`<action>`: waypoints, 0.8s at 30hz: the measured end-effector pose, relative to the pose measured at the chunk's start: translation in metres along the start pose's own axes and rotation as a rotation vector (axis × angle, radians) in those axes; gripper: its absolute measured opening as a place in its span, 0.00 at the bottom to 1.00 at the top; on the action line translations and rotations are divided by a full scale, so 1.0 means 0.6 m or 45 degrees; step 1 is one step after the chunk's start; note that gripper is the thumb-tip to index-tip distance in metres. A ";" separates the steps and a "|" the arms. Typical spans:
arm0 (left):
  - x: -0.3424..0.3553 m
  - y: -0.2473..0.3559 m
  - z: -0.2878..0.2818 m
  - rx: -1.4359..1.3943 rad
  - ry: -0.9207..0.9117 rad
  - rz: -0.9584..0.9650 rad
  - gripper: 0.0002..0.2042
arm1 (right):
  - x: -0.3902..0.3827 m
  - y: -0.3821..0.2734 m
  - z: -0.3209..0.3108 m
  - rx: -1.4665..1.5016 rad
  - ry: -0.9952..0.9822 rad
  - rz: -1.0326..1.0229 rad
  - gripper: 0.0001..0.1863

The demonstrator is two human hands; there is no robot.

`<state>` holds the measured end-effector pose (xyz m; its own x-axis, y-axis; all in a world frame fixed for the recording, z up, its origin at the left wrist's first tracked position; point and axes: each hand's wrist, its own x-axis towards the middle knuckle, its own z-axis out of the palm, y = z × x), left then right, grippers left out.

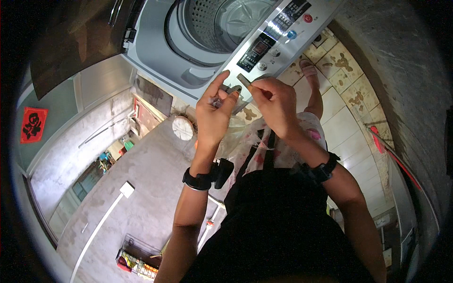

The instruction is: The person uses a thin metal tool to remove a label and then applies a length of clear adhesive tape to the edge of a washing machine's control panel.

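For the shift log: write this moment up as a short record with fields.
Setting: top-loading washing machine, lid open, drum empty as far as visible
Left hand: pinches a small clear plastic packet
Right hand: grips the packet's dark top strip, near the control panel
Wrists: black bands on both
Floor: stained tiles, a foot in a pink slipper
Packet contents: cannot tell

This is a home laundry corner, on an upper level open to a yard. A white top-loading washing machine (188, 52) with a perforated steel drum (222, 19) and button panel (278, 33) stands on stained beige floor tiles (349, 80), beside a rough grey concrete wall (396, 70); below lies a bare concrete courtyard (141, 188).
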<state>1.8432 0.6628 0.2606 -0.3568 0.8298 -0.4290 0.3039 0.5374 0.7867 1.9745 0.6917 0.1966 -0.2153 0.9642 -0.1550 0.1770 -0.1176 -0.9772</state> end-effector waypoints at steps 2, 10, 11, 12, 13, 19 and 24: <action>-0.001 -0.007 0.002 -0.013 0.015 -0.012 0.20 | 0.002 0.000 0.003 -0.015 0.007 -0.025 0.04; -0.007 -0.014 0.000 0.069 0.142 0.069 0.21 | 0.005 -0.003 0.005 0.072 0.042 0.017 0.03; -0.006 -0.013 0.001 0.063 0.143 0.067 0.21 | 0.004 0.002 0.004 0.066 0.039 0.017 0.03; -0.005 -0.009 0.001 0.056 0.148 0.064 0.20 | 0.003 0.001 0.003 0.081 0.004 0.049 0.03; -0.005 -0.007 0.001 0.048 0.152 0.061 0.20 | 0.002 0.001 0.003 0.095 -0.030 0.082 0.04; 0.005 -0.018 -0.003 -0.011 0.115 0.046 0.18 | -0.004 -0.002 0.004 0.084 -0.047 0.115 0.04; 0.011 -0.024 -0.003 -0.068 0.100 0.018 0.17 | -0.004 -0.004 0.012 0.001 -0.047 0.140 0.04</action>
<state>1.8349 0.6603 0.2471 -0.4219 0.8218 -0.3831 0.2626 0.5152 0.8159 1.9680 0.6878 0.1985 -0.2296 0.9361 -0.2663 0.2005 -0.2222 -0.9542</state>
